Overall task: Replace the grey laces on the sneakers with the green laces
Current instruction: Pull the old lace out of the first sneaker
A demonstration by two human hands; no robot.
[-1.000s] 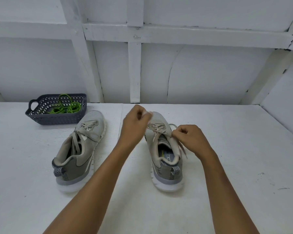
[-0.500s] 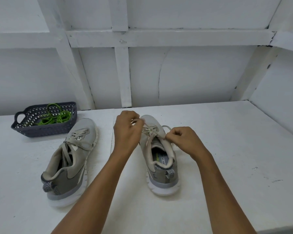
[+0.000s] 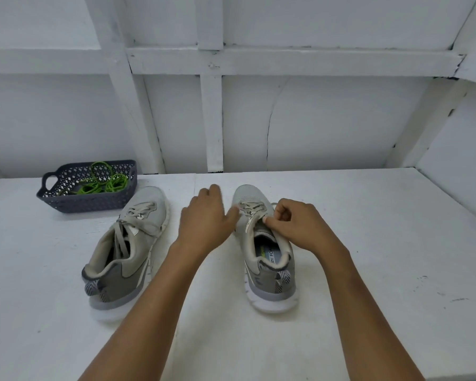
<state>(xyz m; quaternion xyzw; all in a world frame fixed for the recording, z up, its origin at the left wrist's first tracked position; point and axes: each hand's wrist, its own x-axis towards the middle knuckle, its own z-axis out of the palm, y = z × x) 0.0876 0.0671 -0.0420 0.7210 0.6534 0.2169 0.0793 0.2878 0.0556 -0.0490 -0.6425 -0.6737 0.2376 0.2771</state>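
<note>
Head view, only 1 camera here.

Left hand (image 3: pixel 204 221): forearm comes up from bottom centre, back of hand toward me, fingers stretched forward and loosely spread, holding nothing that I can see. It sits between the 2 shoes, thumb side against the inner edge of the right-side sneaker (image 3: pixel 270 281) near the forefoot. It's motion-blurred, so I can't tell whether the thumb tip touches lace.

Right hand (image 3: pixel 302 226): forearm comes in from bottom right, hand over the outer side of the same shoe, fingers curled in. Thumb and index pinch the grey lace (image 3: pixel 252 209) at the upper eyelets, just ahead of the tongue opening.

Right-side sneaker: upright on its sole on the white table (image 3: pixel 368 243), long axis running almost straight away from me, toe to the back wall, heel toward me. Grey lace is threaded through the eyelets.

Left-side sneaker (image 3: pixel 129 259): well apart from the hands, long axis slanted, toe away and to the right, heel near-left. Its own laces (image 3: pixel 138 215) are in, with loose ends lying over the tongue.

Green laces (image 3: pixel 105 182): loose coils inside the dark basket (image 3: pixel 88 202), far left, just beyond the left-side sneaker's toe.
</note>
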